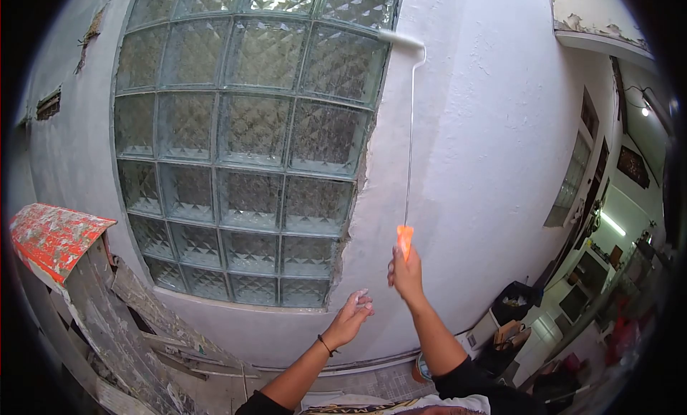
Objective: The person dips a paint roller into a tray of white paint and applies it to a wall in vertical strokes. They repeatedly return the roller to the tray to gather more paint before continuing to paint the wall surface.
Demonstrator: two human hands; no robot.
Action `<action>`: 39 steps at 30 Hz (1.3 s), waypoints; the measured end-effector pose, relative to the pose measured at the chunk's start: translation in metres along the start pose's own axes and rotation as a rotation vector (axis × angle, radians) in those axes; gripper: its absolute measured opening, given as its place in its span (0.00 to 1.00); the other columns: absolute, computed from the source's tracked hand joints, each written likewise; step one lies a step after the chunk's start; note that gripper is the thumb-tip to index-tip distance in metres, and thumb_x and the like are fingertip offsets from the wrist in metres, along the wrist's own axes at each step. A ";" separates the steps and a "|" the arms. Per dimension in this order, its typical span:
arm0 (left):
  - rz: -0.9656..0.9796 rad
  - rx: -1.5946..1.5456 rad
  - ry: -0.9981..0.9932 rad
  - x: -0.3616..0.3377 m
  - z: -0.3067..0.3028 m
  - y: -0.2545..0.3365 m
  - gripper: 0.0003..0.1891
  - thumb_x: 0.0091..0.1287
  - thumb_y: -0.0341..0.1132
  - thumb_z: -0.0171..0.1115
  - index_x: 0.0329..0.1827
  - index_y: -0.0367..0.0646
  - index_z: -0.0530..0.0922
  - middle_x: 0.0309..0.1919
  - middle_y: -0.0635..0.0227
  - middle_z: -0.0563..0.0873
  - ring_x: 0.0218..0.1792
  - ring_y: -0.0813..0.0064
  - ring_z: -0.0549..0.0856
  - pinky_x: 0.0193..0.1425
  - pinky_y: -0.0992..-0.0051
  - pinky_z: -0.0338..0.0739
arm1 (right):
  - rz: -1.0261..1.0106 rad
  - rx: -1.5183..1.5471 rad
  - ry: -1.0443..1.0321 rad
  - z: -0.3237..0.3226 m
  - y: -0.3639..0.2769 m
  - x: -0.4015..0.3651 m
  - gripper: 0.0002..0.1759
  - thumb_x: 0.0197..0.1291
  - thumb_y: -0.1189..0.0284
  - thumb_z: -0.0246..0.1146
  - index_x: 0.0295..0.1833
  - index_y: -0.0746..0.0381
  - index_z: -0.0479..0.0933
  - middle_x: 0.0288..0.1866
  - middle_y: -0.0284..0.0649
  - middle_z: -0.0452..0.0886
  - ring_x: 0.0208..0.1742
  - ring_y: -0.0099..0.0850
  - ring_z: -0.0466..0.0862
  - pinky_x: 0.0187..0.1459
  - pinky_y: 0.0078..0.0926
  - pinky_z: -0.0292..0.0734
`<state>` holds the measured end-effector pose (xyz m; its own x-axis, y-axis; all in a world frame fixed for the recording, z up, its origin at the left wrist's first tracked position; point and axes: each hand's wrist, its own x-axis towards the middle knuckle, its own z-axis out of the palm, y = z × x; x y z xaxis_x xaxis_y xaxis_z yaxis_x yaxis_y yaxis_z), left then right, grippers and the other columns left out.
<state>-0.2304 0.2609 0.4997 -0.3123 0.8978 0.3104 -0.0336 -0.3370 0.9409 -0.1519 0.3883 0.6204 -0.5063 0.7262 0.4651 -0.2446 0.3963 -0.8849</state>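
My right hand (406, 272) is wrapped round the orange handle (405, 237) of a paint roller. From it a long thin metal rod rises to the white roller head (401, 38), which lies against the wall beside the upper right edge of the glass block window (261, 121). My left hand (348, 320) is raised in front of the wall below the window's lower right corner, its fingers apart and pale smears on them. It holds nothing. The white wall (472, 143) shows a slightly darker strip near the rod.
Paint-spattered wooden boards (114, 322) with a red piece (57, 236) stand at the lower left. A bucket (421, 369) is on the floor below my right arm. Farther right are a black bag (517, 300), boxes and a lit room.
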 end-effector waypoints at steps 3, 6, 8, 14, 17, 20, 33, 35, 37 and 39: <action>0.003 -0.017 -0.024 0.003 0.008 0.003 0.26 0.75 0.41 0.47 0.72 0.39 0.55 0.61 0.56 0.71 0.53 0.70 0.79 0.53 0.73 0.73 | -0.119 -0.072 -0.001 -0.003 -0.035 0.053 0.16 0.71 0.58 0.52 0.38 0.61 0.67 0.15 0.30 0.67 0.10 0.20 0.67 0.11 0.20 0.62; 0.032 -0.018 -0.046 0.008 0.016 0.006 0.27 0.75 0.41 0.48 0.72 0.38 0.55 0.61 0.56 0.71 0.53 0.70 0.79 0.53 0.74 0.73 | -0.103 -0.094 0.005 -0.001 -0.089 0.095 0.18 0.70 0.55 0.53 0.36 0.60 0.66 0.15 0.32 0.67 0.10 0.21 0.67 0.12 0.21 0.63; 0.036 -0.015 -0.052 0.008 0.018 0.005 0.27 0.75 0.40 0.48 0.72 0.37 0.55 0.61 0.55 0.71 0.53 0.70 0.79 0.53 0.74 0.73 | -0.063 -0.054 -0.001 0.002 -0.115 0.102 0.19 0.70 0.54 0.53 0.36 0.59 0.66 0.16 0.32 0.67 0.11 0.21 0.67 0.12 0.21 0.63; 0.035 0.037 -0.022 0.015 0.008 -0.009 0.27 0.74 0.39 0.50 0.71 0.36 0.56 0.61 0.54 0.72 0.52 0.71 0.78 0.52 0.74 0.72 | -0.016 0.007 -0.047 0.010 -0.044 0.064 0.17 0.70 0.56 0.54 0.38 0.59 0.66 0.17 0.31 0.67 0.11 0.20 0.67 0.12 0.20 0.64; 0.092 0.094 0.071 0.019 -0.003 -0.009 0.26 0.74 0.39 0.51 0.70 0.36 0.59 0.58 0.56 0.74 0.52 0.74 0.77 0.55 0.74 0.72 | 0.024 0.034 -0.032 0.011 0.020 0.024 0.14 0.70 0.60 0.55 0.38 0.60 0.68 0.17 0.30 0.67 0.12 0.19 0.67 0.12 0.19 0.64; 0.124 0.159 0.166 0.027 -0.009 0.002 0.24 0.73 0.38 0.53 0.67 0.35 0.63 0.56 0.56 0.76 0.54 0.72 0.77 0.58 0.74 0.71 | 0.071 0.072 -0.024 0.010 0.077 -0.023 0.11 0.70 0.64 0.55 0.39 0.60 0.68 0.17 0.29 0.68 0.12 0.17 0.67 0.12 0.17 0.62; 0.003 0.384 0.115 0.017 0.016 -0.088 0.13 0.72 0.34 0.50 0.53 0.36 0.72 0.37 0.61 0.84 0.37 0.71 0.84 0.44 0.72 0.78 | 0.187 -0.126 -0.080 -0.021 0.246 -0.257 0.06 0.70 0.70 0.52 0.43 0.61 0.67 0.21 0.28 0.69 0.17 0.16 0.68 0.19 0.16 0.65; -0.058 0.382 0.067 0.001 0.016 -0.103 0.12 0.73 0.33 0.49 0.53 0.35 0.73 0.36 0.64 0.85 0.36 0.75 0.84 0.45 0.74 0.78 | 0.243 -0.116 -0.095 -0.024 0.248 -0.277 0.07 0.70 0.69 0.53 0.43 0.61 0.66 0.20 0.28 0.69 0.17 0.17 0.68 0.19 0.17 0.66; -0.138 0.306 0.032 -0.007 0.016 -0.106 0.10 0.72 0.31 0.48 0.49 0.36 0.76 0.35 0.65 0.84 0.36 0.76 0.84 0.44 0.74 0.78 | 0.495 0.029 -0.136 -0.026 0.236 -0.289 0.08 0.71 0.67 0.53 0.42 0.60 0.66 0.21 0.29 0.69 0.18 0.17 0.69 0.20 0.17 0.67; -0.135 0.335 0.031 -0.006 0.014 -0.100 0.10 0.72 0.31 0.48 0.48 0.36 0.76 0.35 0.65 0.85 0.36 0.76 0.84 0.44 0.75 0.78 | 0.511 0.077 -0.135 -0.025 0.228 -0.285 0.08 0.71 0.67 0.53 0.42 0.60 0.66 0.21 0.29 0.69 0.19 0.17 0.70 0.20 0.17 0.67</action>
<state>-0.2122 0.2936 0.4058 -0.3552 0.9172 0.1807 0.2347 -0.0996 0.9670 -0.0423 0.2856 0.2864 -0.6771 0.7353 -0.0285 0.0038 -0.0353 -0.9994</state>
